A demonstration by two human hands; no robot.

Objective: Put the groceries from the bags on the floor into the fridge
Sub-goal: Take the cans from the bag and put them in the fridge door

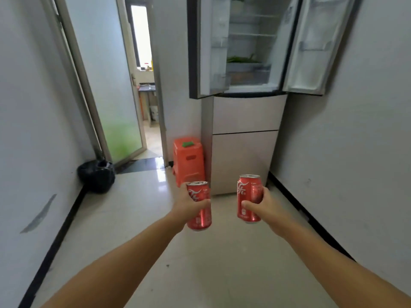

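Both arms reach forward over the floor. My left hand (189, 203) grips a red cola can (200, 216) upright. A second red cola can (248, 196), also upright, is held in my right hand (265, 206). Ahead stands the fridge (244, 141) with both upper doors swung open, the left door (213, 47) and the right door (315, 45). Inside, the glass shelves (253, 35) look bare, and some green vegetables (243, 59) lie above the crisper drawer. The grocery bags are out of sight.
An orange plastic stool (189, 158) stands against the fridge's left side. A black rubbish bag (96, 175) sits in the left corner by a frosted glass door (111, 85). White walls close the corridor on both sides.
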